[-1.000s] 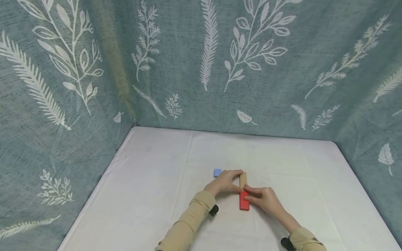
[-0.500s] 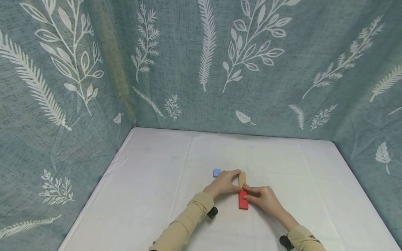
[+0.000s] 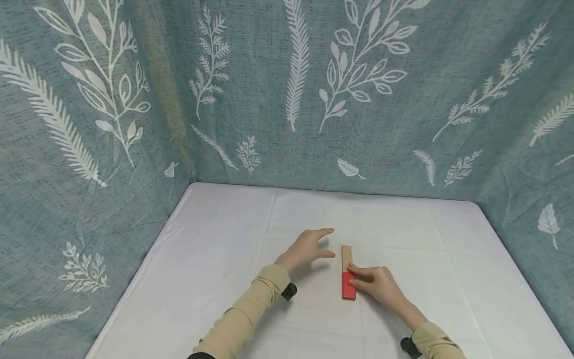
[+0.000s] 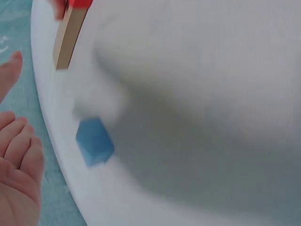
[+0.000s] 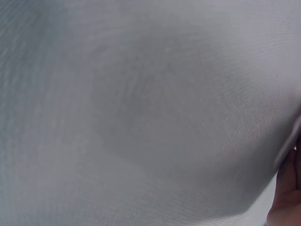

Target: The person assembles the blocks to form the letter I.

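A natural-wood block [image 3: 346, 257] and a red block [image 3: 348, 291] lie end to end in a line on the white-covered table. My right hand [image 3: 378, 285] holds the red block at its right side, index finger close to where the two blocks meet. To the left of the wood block is my left hand [image 3: 306, 248], thumb and index spread apart, touching neither block. Near it in the left wrist view sits a blue block [image 4: 95, 142], which the left hand hides in the head view. In the right wrist view, only part of the right hand [image 5: 288, 195] shows, with no block visible.
White cloth [image 3: 215, 239] covers the table. Behind it and at the sides hang teal curtains [image 3: 260, 94] with a white leaf pattern. A small black device [image 3: 289, 291] sits at the left wrist, another [image 3: 410, 347] at the right.
My left hand has let go of the wood block and moved left and slightly away, over the blue block, which is now hidden in the head view. The right hand stays put.
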The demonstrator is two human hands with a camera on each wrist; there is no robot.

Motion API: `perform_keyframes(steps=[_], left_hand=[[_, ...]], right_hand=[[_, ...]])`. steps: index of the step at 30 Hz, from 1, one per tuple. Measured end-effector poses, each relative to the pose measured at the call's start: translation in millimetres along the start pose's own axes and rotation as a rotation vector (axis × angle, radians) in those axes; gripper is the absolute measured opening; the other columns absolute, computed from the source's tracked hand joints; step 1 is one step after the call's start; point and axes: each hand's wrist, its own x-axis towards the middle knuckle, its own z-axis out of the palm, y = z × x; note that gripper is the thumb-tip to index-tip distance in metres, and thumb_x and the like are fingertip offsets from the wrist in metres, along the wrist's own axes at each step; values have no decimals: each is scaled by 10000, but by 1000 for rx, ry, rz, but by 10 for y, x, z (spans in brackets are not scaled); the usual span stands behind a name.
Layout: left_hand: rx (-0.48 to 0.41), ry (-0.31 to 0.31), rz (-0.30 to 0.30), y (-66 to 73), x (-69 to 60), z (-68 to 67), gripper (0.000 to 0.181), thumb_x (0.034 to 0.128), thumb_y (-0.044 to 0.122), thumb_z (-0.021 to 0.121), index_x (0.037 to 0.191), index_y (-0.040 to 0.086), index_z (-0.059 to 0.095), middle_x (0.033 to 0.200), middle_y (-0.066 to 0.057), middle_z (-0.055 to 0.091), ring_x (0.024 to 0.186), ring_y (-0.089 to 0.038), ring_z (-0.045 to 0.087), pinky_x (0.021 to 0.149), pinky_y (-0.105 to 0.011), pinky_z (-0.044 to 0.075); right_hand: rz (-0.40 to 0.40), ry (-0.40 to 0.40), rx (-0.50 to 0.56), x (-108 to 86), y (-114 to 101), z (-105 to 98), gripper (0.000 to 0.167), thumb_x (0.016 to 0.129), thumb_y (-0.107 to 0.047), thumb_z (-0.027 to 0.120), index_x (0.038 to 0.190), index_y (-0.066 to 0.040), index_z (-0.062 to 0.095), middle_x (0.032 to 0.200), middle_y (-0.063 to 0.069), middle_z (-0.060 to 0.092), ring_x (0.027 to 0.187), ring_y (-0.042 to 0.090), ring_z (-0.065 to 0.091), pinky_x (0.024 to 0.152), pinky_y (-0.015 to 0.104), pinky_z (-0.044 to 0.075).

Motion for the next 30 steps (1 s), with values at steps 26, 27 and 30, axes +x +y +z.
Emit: perform_keyframes(steps=[26, 27, 30], left_hand=[[-98, 130, -14, -508, -241, -76, 510, 814, 185, 738, 1258, -12, 582, 1295, -171, 595, 1252, -329, 523, 1084, -443, 404], [-103, 140, -10, -528, -244, -61, 504, 813, 184, 739, 1250, -15, 586, 1289, -173, 599, 1248, -330, 526, 1081, -445, 408], [-124, 171, 5, -575, -248, -21, 482, 809, 175, 741, 1226, -23, 602, 1271, -181, 609, 1235, -341, 536, 1070, -453, 416]], right_hand=[[14, 0, 23, -16, 2, -4, 415, 764, -225, 779, 1158, -126, 695, 1182, 55, 676, 1118, 249, 631, 898, 379, 542], [16, 0, 26, -15, 4, -3, 414, 763, -230, 779, 1157, -129, 696, 1180, 52, 677, 1118, 246, 631, 900, 377, 542], [16, -1, 28, -12, 10, -2, 418, 764, -244, 780, 1160, -138, 695, 1178, 42, 679, 1119, 240, 631, 905, 373, 539]])
